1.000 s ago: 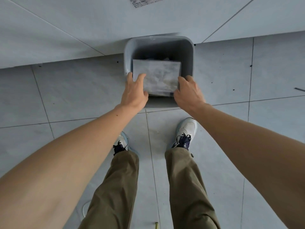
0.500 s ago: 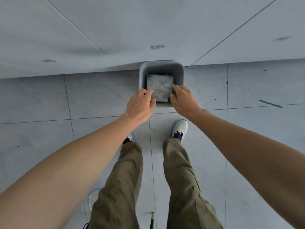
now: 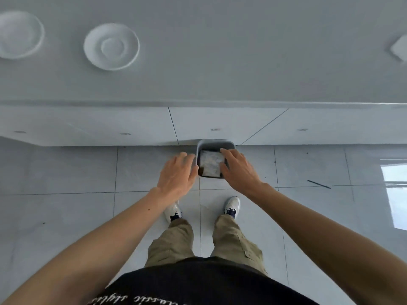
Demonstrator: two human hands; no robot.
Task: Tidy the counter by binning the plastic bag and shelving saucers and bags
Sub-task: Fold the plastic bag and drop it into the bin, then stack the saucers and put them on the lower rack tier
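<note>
Now the plastic bag [image 3: 210, 165] lies inside the grey bin [image 3: 214, 143]; left hand [image 3: 177, 175] and right hand [image 3: 239, 171] hover over it, grips released. Two saucers [image 3: 111, 46] sit on the surface [image 3: 220, 62] beyond the bin.

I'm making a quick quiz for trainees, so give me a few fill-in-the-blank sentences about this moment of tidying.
1. The plastic bag lies inside the grey ____.
2. The bin stands on the floor against the ____.
3. ____ white saucers sit on the counter.
4. Both hands, left hand and right hand, are ____, holding nothing.

Missing words: bin; cabinet; Two; open
</note>
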